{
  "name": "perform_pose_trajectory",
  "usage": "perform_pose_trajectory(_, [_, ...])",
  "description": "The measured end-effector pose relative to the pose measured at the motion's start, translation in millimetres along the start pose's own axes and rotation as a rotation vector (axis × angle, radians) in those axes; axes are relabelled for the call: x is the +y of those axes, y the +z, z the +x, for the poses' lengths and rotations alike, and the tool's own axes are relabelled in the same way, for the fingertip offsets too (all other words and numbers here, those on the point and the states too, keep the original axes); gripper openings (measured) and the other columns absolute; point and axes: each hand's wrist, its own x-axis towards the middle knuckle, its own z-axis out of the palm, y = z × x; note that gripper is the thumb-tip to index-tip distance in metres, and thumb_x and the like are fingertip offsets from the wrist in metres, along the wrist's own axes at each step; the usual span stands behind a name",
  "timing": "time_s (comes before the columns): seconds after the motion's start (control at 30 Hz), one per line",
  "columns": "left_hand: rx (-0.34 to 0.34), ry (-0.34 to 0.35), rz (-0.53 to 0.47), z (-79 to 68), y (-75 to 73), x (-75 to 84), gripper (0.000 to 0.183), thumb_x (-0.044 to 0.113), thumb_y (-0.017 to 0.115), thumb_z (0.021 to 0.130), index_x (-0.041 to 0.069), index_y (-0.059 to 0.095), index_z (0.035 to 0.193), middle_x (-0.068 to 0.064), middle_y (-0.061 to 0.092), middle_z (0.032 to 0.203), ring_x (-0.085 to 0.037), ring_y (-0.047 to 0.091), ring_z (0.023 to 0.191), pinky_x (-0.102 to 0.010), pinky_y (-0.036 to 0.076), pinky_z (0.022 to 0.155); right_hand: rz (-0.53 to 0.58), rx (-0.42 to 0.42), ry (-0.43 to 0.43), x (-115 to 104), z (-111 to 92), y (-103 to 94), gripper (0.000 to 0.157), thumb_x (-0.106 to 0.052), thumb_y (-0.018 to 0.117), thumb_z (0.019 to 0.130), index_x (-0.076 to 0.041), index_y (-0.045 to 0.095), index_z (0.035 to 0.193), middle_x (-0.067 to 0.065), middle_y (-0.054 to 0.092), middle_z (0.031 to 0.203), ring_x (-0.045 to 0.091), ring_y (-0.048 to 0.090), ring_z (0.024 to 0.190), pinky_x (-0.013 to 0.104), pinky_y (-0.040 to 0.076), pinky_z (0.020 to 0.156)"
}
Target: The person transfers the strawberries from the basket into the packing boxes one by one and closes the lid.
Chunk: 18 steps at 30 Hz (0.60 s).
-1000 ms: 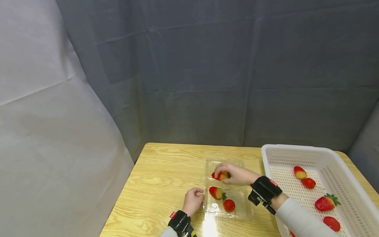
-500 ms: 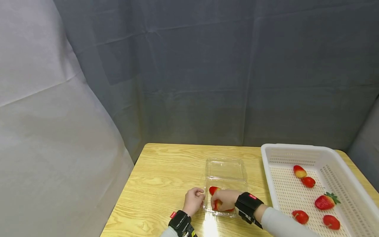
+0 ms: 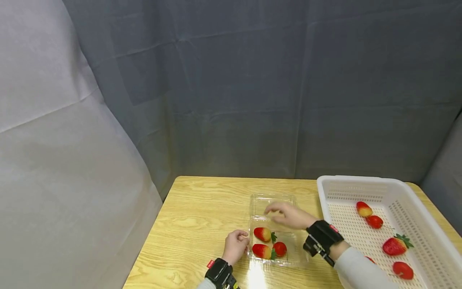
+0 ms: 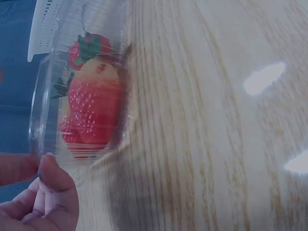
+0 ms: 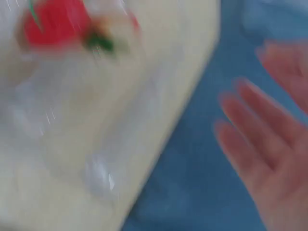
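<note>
A clear plastic clamshell box (image 3: 294,257) lies open on the table, its lid (image 3: 258,204) folded away at the back. Inside are two red-and-yellow strawberries (image 3: 261,251) along the left side and a red cherry (image 3: 279,249) with a stem beside them. My left hand (image 3: 235,247) pinches the box's left rim between thumb and finger, as the left wrist view shows close up. Over the hinge and lid hovers my right hand (image 3: 288,214), fingers apart and holding nothing; it is blurred in the right wrist view.
A white perforated basket (image 3: 326,188) stands on the right of the wooden table (image 3: 202,208). It holds a leafy strawberry (image 3: 395,246), a red-and-yellow strawberry (image 3: 364,209), a cherry (image 3: 374,221) and other red fruit (image 3: 402,270). Grey cloth hangs behind and at the left.
My right hand has brought a strawberry down into the box's front left, released it and risen back over the lid. My left hand has stayed at the rim.
</note>
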Motion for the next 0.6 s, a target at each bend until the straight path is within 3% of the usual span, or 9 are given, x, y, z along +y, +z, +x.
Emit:
perform_pose_trajectory(0.1, [0.000,0.001,-0.002,0.2,0.3,-1.3,0.009,-0.005,0.060,0.078,-0.006,0.060,0.087,-0.002,0.053,0.061,-0.013,0.054,0.047,-0.023,0.047,0.043,-0.085,0.381,0.046,23.9,-10.6,-41.5,0.032,0.002,0.059,0.083,0.001,0.056,0.114,0.020,0.056,0.114,0.037,0.052,0.102,0.050,0.044,0.083])
perform_pose_trajectory(0.17, [0.004,-0.002,-0.007,1.1,0.4,-2.1,0.009,-0.005,0.061,0.078,-0.006,0.060,0.087,-0.002,0.053,0.061,-0.011,0.053,0.047,-0.022,0.047,0.043,-0.152,0.601,0.130,45.2,-21.9,-65.4,0.035,0.004,0.060,0.081,0.003,0.054,0.116,0.024,0.052,0.115,0.040,0.049,0.102,0.052,0.041,0.083])
perform_pose_trajectory(0.27, [0.010,-0.005,-0.005,1.9,0.7,-3.0,0.009,-0.005,0.061,0.077,-0.005,0.061,0.087,-0.001,0.052,0.061,-0.009,0.052,0.046,-0.022,0.047,0.042,-0.241,0.776,0.299,77.8,-46.6,-90.2,0.036,0.001,0.058,0.082,0.004,0.051,0.117,0.029,0.046,0.116,0.045,0.044,0.104,0.055,0.037,0.083])
perform_pose_trajectory(0.33, [0.010,-0.011,-0.008,2.1,1.1,-2.8,0.009,-0.005,0.061,0.077,-0.005,0.061,0.086,-0.001,0.052,0.060,-0.010,0.052,0.046,-0.023,0.048,0.043,-0.270,0.770,0.428,96.8,-66.9,-98.7,0.037,-0.003,0.055,0.084,0.005,0.047,0.120,0.033,0.041,0.120,0.049,0.040,0.106,0.059,0.035,0.084])
perform_pose_trajectory(0.47, [0.006,-0.016,-0.006,1.5,1.9,-1.7,0.009,-0.005,0.061,0.077,-0.005,0.061,0.086,0.000,0.051,0.060,-0.011,0.053,0.046,-0.025,0.048,0.043,-0.280,0.606,0.647,130.3,-103.2,-97.4,0.045,-0.009,0.053,0.085,0.009,0.040,0.124,0.040,0.032,0.121,0.056,0.034,0.107,0.066,0.032,0.086])
perform_pose_trajectory(0.6, [0.010,-0.020,-0.001,0.9,3.1,-0.4,0.009,-0.005,0.061,0.077,-0.005,0.061,0.086,0.000,0.051,0.060,-0.012,0.053,0.046,-0.023,0.046,0.042,-0.297,0.454,0.758,159.5,-129.2,-80.8,0.048,-0.010,0.054,0.085,0.010,0.037,0.126,0.042,0.031,0.118,0.058,0.035,0.103,0.067,0.034,0.083])
